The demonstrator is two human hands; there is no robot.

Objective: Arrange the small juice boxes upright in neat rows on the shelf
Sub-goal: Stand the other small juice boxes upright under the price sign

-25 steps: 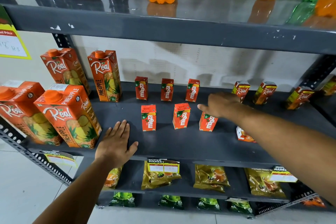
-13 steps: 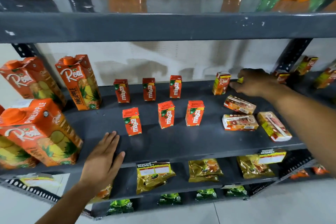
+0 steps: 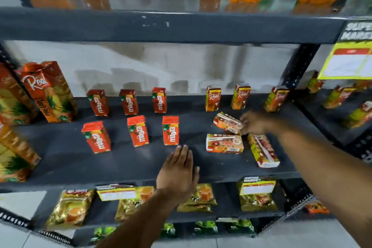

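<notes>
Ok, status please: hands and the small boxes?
Right hand gripping a tilted box. Left hand flat on shelf edge. Two boxes lying flat. Path clear.

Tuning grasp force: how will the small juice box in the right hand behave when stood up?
The juice box, held tilted in the right hand, looks like a stiff carton, so it likely won't flop. It is tall and narrow, so a nudge may tip it. Its glossy print may be slippery.
</notes>
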